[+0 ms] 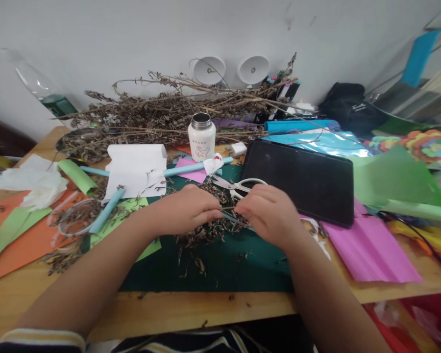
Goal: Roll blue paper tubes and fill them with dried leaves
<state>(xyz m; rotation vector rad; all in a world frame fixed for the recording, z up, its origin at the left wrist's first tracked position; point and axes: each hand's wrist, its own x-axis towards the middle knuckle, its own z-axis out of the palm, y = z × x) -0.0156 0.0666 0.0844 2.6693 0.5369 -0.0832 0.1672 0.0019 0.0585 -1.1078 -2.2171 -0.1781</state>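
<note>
A thin dried plant stem [228, 209] spans the small gap between my two hands. My left hand [189, 210] is closed, pinching one end of it, and my right hand [270, 214] pinches the other end; its fingertips are partly hidden. Below them, crumbled dried leaves [200, 238] lie heaped on a dark green mat [242, 274]. White-handled scissors [231, 185] rest partly open just behind my hands, with part of one handle hidden by my right hand.
A white bottle without a lid [202, 142] stands behind the scissors. Dried branches [161, 108] line the wall. A black tablet [301, 176] and pink paper [375, 250] lie right; white paper [134, 166], light blue tubes [108, 211] and orange paper [18, 245] lie left.
</note>
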